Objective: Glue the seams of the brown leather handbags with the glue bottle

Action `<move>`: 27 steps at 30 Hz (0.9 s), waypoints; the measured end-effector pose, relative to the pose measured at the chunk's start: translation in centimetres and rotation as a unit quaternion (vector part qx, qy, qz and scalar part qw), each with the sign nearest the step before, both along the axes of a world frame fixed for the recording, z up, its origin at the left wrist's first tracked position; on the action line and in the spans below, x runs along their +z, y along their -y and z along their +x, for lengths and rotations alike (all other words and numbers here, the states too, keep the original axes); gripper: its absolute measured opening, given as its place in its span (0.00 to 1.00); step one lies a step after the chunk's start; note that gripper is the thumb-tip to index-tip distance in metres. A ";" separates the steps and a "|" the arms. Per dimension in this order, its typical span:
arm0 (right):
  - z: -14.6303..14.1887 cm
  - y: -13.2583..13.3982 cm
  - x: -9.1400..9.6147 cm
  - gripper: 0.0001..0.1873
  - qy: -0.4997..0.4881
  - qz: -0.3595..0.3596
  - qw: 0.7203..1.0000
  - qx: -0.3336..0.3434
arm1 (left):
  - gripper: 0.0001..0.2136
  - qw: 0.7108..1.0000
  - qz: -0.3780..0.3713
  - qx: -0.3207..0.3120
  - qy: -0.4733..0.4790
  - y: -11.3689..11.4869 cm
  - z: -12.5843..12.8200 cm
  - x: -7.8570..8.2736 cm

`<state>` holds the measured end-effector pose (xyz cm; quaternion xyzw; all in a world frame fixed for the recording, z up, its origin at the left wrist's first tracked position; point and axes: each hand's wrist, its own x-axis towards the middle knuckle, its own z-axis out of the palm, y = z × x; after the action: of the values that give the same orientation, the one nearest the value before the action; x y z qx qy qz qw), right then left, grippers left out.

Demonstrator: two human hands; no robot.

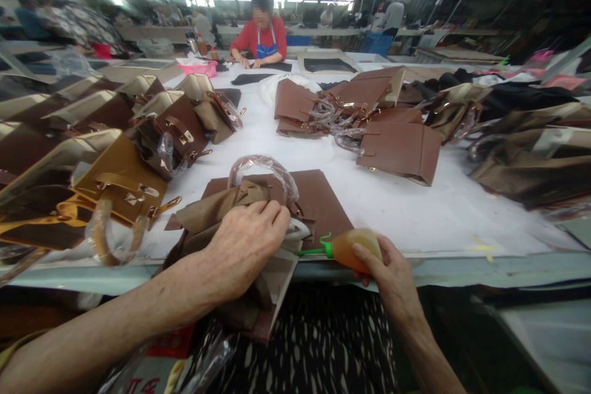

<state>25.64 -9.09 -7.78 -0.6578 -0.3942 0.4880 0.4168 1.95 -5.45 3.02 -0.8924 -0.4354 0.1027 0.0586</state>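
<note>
Nearest the camera is the left forearm (129,301), next to some dark patterned clothing (332,338). Left hand (253,240) has its fingers curled tight on the brown bag (219,212), though what exactly the fingertips pinch is kinda hidden. So the bag's right under that grip, at the table (466,209) edge, with a plastic-wrapped handle (279,172) just beyond the knuckles. Right hand (392,271) is wrapped around an amber squeeze bottle (355,249), green nozzle (314,252) pointing left at the bag's pale edge; can't tell if it's touching. Left of both grips there's a mustard bag (122,181), and farther past the right hand, a heap of brown bags (401,148). Way beyond: a person in red sleeves (242,46).
</note>
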 end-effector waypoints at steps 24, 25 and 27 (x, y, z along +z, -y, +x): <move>-0.3 1.9 1.1 0.24 0.008 -0.035 0.999 -0.021 | 0.10 0.999 0.029 -0.019 0.008 1.5 -0.7 -1.0; -0.5 2.0 1.2 0.24 0.001 -0.036 0.999 -0.013 | 0.10 0.999 0.030 -0.018 0.007 1.5 -0.7 -1.1; -0.6 2.1 1.4 0.25 -0.005 -0.040 0.999 0.002 | 0.10 0.999 0.032 -0.018 0.005 1.5 -0.7 -1.1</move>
<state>25.00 -11.20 -6.38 -0.6710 -0.3735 0.5073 0.3910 1.24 -6.94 1.92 -0.8981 -0.4229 0.0837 0.0867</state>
